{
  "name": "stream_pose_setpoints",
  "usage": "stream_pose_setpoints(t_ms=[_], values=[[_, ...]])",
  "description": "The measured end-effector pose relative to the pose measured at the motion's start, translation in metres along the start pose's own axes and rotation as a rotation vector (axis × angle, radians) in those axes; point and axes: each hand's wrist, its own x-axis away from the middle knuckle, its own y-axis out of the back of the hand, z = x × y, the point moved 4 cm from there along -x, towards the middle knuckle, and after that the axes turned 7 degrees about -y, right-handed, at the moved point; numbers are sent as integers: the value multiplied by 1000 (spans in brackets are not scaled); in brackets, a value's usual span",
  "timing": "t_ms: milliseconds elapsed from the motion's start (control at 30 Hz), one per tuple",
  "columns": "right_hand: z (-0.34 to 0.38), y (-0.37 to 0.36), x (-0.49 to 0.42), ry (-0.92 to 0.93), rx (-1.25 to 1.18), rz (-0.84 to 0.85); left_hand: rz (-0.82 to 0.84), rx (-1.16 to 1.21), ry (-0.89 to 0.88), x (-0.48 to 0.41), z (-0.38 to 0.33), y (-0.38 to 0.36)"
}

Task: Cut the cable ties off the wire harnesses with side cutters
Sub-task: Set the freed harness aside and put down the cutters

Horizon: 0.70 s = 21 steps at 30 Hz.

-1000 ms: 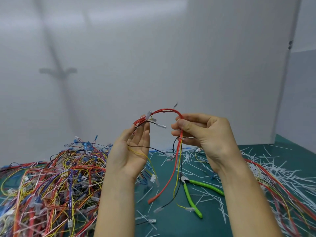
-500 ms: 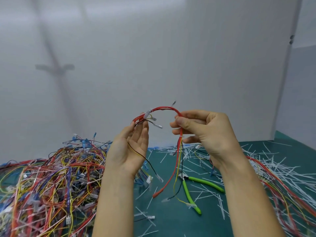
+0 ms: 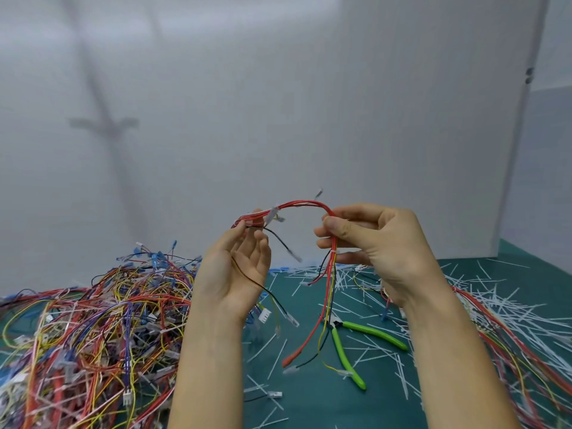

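Harness arched at 12 o'clock, pinched at each end by the left hand and right hand, with a white tie apparently uncut. Cutters lay unheld on the counter at 5 o'clock. Clipped ties littered 3 o'clock, and a pile at 8 o'clock probably awaited.

Head camera (sole view) faces forward-down, close above the table.

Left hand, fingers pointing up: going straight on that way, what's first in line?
The wire harness itself: the left hand pinches its red end at the fingertips. Past it, only the white wall, depth unclear.
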Motion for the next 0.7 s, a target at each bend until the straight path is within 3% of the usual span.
stream_pose_setpoints(t_ms=[700], values=[[-24,1,-5,-179,444,162,80,-333,-168,5,-13,-3]])
